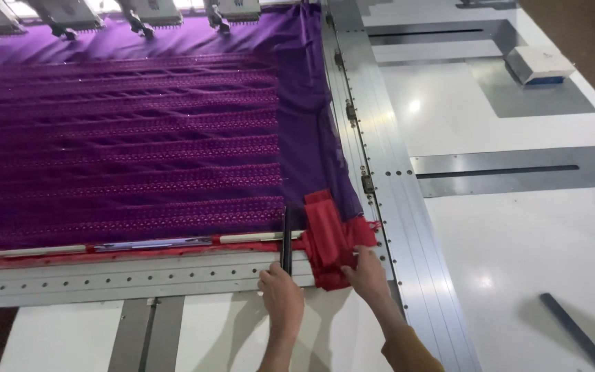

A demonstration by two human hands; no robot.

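Your left hand (pixel 280 289) is wrapped round the thin black rod (pixel 286 238), right hand (pixel 365 272) pressed flat on the red cloth (pixel 328 238) at the frame corner. That cloth looks light and floppy, so pinch it by the folded edge.

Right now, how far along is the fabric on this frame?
Looks done: the purple fabric lies stretched across the metal frame, with embroidered rows over most of it. In hand: at the near right corner, the left hand holds a dark rod upright against the edge, and the right hand presses the red cloth strip. Left: that red strip is bunched and loose at the corner.
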